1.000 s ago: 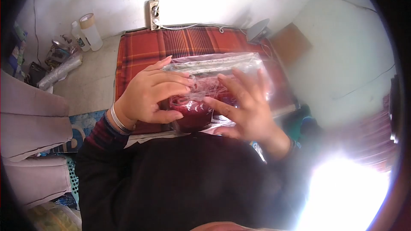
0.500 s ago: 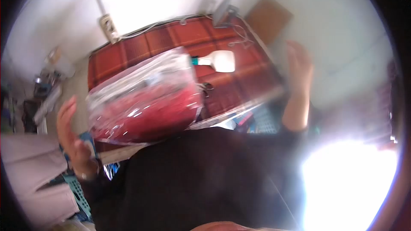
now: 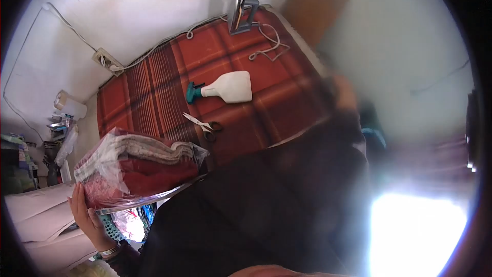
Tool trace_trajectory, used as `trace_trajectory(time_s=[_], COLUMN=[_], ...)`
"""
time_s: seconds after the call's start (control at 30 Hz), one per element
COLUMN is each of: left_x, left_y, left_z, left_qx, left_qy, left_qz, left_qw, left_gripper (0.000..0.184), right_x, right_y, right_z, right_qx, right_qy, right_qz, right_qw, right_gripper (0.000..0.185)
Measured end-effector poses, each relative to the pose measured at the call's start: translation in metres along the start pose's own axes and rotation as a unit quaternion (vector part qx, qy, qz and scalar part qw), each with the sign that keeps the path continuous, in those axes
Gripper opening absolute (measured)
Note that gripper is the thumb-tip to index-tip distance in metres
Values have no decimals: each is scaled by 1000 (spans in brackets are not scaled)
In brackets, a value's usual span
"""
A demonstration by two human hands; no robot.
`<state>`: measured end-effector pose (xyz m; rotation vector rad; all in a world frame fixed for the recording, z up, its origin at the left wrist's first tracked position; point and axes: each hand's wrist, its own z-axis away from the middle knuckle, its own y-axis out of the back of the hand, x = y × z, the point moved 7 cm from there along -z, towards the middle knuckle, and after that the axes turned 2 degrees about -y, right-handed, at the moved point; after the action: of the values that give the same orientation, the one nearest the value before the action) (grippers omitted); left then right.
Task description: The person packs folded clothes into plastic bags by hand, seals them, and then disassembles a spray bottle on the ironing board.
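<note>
A clear plastic bag holding folded red and whitish cloth (image 3: 154, 172) lies at the near left edge of the table. My left hand (image 3: 91, 223) touches the bag's left end, fingers stretched up along it and thumb apart below. At the table's right side, my right hand (image 3: 344, 92) is smeared by motion and its fingers cannot be made out; nothing shows in it. Scissors (image 3: 206, 124) with dark handles rest on the cloth beyond the bag. Farther back, a white spray bottle (image 3: 233, 87) with a green trigger head lies on its side.
Red plaid cloth (image 3: 277, 107) covers the table. An iron (image 3: 241, 13) stands at the far edge, its cord (image 3: 274, 46) coiled beside it. A power strip (image 3: 107, 61) with plugs hangs at the wall. A brown board (image 3: 315, 7) leans behind the far right corner.
The bag has shifted towards me and its top now looks folded; my left hand has come into contact with it. The scissors show fully now. My right hand has lowered towards the table edge.
</note>
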<state>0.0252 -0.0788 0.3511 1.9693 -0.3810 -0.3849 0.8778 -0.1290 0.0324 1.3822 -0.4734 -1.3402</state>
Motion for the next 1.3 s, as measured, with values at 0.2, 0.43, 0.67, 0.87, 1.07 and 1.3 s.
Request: trace_trajectory(time_s=[0.2,0.43,0.67,0.87,1.07,1.3], left_x=[4,2,-26,-47,-66,-81], left_y=[-1,0,7,15,-1,-12], left_z=[-2,-2,3,2,1,-7], left_qx=[-12,2,60,97,107,145], left_qy=[19,5,13,-26,-159,-236], left_qz=[-36,-29,68,207,293,360], left_qw=[999,1000,996,973,937,891], left_gripper=[72,72,87,84,81,78], right_x=[-68,-16,-153,-313,-384,-434], right_y=[31,35,135,105,64,0], right_z=[95,-52,131,364,613,708], right_qx=[29,276,110,-200,-553,-559], right_qy=[287,213,228,418,512,598], right_qz=[-60,41,-205,-153,-28,54], right_qw=[956,936,945,873,657,572], right_gripper=[50,48,40,20,21,24])
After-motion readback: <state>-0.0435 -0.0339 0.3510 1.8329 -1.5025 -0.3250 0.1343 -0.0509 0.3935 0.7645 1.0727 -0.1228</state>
